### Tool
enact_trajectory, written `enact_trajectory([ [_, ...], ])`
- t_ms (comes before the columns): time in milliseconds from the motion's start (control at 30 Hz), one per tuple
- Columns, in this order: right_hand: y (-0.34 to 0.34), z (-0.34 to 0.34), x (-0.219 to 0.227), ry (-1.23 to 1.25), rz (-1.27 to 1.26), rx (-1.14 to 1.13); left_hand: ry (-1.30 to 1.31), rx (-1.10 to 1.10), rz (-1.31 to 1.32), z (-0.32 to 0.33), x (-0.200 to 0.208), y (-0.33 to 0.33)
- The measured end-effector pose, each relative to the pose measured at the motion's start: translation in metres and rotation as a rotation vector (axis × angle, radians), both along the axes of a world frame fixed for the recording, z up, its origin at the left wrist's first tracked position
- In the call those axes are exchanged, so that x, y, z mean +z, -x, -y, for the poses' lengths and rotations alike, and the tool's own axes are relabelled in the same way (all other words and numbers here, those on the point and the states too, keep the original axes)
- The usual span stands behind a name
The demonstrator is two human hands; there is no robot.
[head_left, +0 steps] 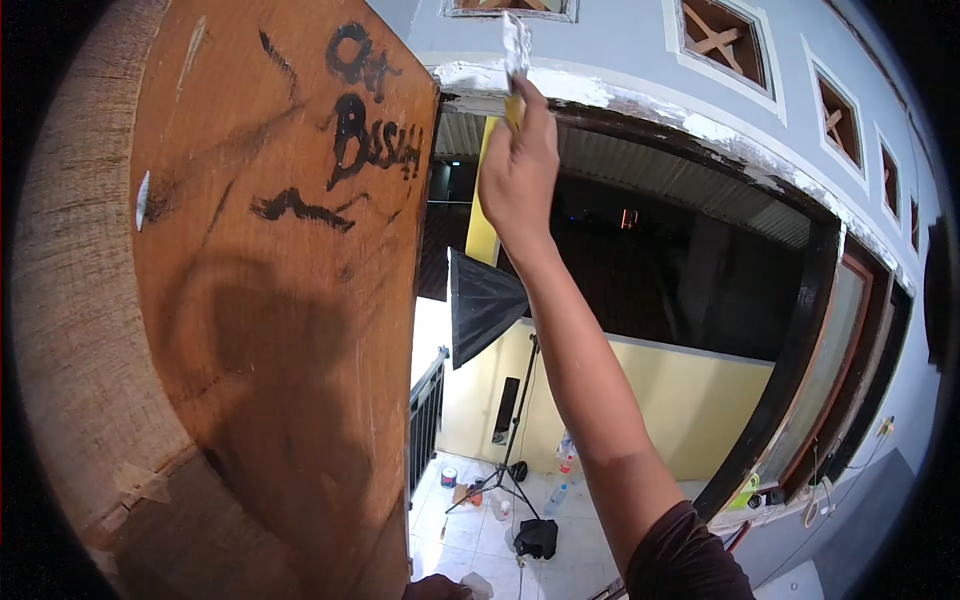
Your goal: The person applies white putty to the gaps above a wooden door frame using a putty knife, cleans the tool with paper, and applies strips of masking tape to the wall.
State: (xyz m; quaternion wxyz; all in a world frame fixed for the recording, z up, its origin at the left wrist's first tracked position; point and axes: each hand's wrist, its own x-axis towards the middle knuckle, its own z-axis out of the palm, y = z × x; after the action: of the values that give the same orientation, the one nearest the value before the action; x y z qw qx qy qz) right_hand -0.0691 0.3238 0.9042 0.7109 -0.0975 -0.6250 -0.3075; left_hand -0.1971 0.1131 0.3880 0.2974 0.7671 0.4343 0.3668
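My right hand (522, 165) is raised high in front of me, its fingers closed around the yellow handle of a putty knife (516, 48). White, paste-like material coats the blade, which points upward. The blade overlaps the white-smeared edge of a long beam (580, 88) over the opening; whether it touches cannot be told. Patchy white covers much of that beam, with dark wood showing below. My left hand is out of view.
A brown wooden panel (290, 300) with black brush marks fills the left. Below stand a black softbox lamp (485, 305) on a tripod (508, 470), a can (449, 477), bottles (557, 495) and a black bag (536, 538) on white tiles. A dark railing (427, 420) runs beside the panel.
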Motion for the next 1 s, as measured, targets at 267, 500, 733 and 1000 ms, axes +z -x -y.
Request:
enact_trajectory([
  [267, 0.032, -0.022, 0.056, 0.09, -0.086, -0.55, 0.499, -0.075, 0.43, 0.012, 0.007, 0.015],
  [500, 0.032, -0.032, 0.071, 0.136, -0.155, -0.699, 0.374, -0.074, 0.356, 0.008, -0.001, 0.019],
  [733, 0.037, -0.041, 0.074, 0.018, -0.14, -0.743, 0.348, -0.081, 0.332, 0.006, -0.004, 0.018],
  [1000, 0.04, -0.048, 0.079, 0.046, -0.171, -0.784, 0.332, -0.078, 0.321, 0.004, -0.005, 0.021],
])
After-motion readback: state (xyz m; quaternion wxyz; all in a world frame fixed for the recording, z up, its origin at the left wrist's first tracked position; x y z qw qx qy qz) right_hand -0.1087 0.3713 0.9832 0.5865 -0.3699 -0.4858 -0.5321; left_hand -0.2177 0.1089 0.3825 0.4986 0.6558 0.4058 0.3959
